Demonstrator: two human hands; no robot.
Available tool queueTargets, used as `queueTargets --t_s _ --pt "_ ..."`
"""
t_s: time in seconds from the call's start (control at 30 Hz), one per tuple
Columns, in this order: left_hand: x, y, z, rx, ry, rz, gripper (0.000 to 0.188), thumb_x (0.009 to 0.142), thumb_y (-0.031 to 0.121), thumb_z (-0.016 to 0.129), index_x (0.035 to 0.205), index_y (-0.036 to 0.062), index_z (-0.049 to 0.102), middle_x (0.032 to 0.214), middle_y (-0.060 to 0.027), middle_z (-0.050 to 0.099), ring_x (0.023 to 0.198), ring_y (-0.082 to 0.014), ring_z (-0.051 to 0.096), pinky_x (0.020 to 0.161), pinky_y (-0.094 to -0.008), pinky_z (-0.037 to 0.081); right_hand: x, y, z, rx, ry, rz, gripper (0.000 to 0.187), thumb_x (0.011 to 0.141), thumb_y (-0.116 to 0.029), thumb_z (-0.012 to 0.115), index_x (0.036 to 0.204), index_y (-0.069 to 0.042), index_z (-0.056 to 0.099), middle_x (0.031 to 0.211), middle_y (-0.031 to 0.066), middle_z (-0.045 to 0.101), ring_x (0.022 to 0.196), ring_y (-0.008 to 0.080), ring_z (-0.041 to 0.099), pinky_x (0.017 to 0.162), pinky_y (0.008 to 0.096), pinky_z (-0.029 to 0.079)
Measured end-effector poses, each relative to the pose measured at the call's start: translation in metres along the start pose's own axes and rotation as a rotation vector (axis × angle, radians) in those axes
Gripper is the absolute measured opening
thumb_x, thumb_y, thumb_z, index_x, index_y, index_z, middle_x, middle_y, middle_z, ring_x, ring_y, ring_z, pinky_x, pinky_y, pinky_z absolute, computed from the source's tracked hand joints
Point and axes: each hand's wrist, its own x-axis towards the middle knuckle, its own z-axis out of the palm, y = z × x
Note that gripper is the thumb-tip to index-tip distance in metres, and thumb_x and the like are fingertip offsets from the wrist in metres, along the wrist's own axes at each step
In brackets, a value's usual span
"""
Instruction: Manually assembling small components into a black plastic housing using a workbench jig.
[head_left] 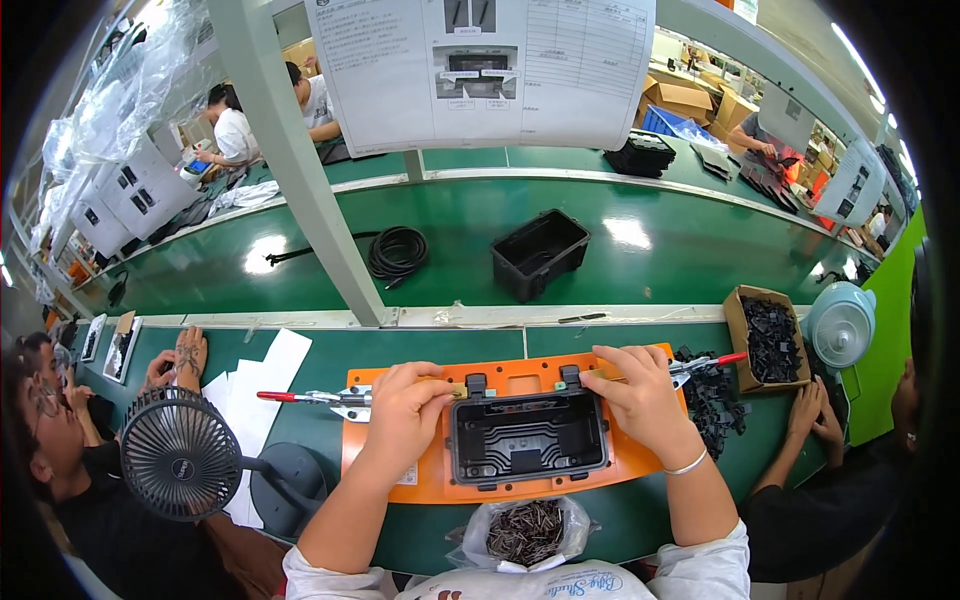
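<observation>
A black plastic box (528,445) sits open side up in an orange fixture plate (425,484) in front of me. Two black latch-like pieces stand at its far edge, a left piece (476,384) and a right piece (570,376). My left hand (402,402) is closed in a pinch by the box's far left corner, beside the left piece. My right hand (640,400) pinches at the far right corner, beside the right piece. What the fingertips hold is too small to make out. Close to my body lies a clear bag of small metal pins (525,532).
Red-handled toggle clamps flank the plate: a left clamp (310,398) and a right clamp (705,365). Small black parts (712,412) lie right, near a filled cardboard box (770,340). Beyond are a black bin (540,255) and coiled cable (398,252). A fan (182,455) and co-workers sit alongside.
</observation>
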Motion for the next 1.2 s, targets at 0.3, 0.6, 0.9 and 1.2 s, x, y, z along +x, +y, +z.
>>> queueTargets --t_s 0.3,0.6,0.9,1.2 --pt "-0.011 0.002 -0.009 0.192 -0.034 0.144 0.022 0.075 0.007 0.07 0.097 0.0089 0.071 0.112 -0.0106 0.063 0.103 -0.0294 0.058 0.089 -0.0413 0.04 -0.042 0.022 -0.014 0.238 0.349 0.56 0.03 0.077 -0.004 0.069 0.107 -0.005 0.065 0.109 0.0104 0.062 0.093 0.0242 0.059 0.082 0.0337 0.045" --pt "-0.027 0.015 -0.015 0.273 -0.074 0.049 0.033 0.079 0.007 0.066 0.112 0.011 0.067 0.124 -0.0153 0.057 0.12 -0.0331 0.051 0.103 -0.0526 0.028 -0.111 0.111 -0.022 1.7 1.09 1.321 0.038 0.09 -0.027 0.065 0.115 -0.005 0.049 0.118 0.0123 0.053 0.111 0.0243 0.054 0.091 0.0441 0.044" --pt "-0.033 0.009 -0.011 0.279 -0.063 0.059 0.033 0.08 0.008 0.065 0.113 0.0116 0.067 0.118 -0.0098 0.062 0.118 -0.0324 0.052 0.105 -0.0543 0.026 -0.022 0.103 -0.046 1.34 1.02 0.828 0.039 0.099 -0.032 0.049 0.066 -0.011 0.042 0.063 0.0026 0.05 0.062 0.0176 0.056 0.058 0.0287 0.046" --pt "-0.032 0.008 -0.012 0.267 -0.042 0.067 0.029 0.081 0.009 0.064 0.109 0.0121 0.068 0.11 -0.0078 0.065 0.112 -0.0305 0.056 0.103 -0.0518 0.028 -0.025 0.115 -0.043 1.348 0.986 1.021 0.038 0.096 -0.022 0.051 0.061 -0.013 0.035 0.047 -0.0018 0.029 0.038 0.0097 0.029 0.038 0.0263 0.024"
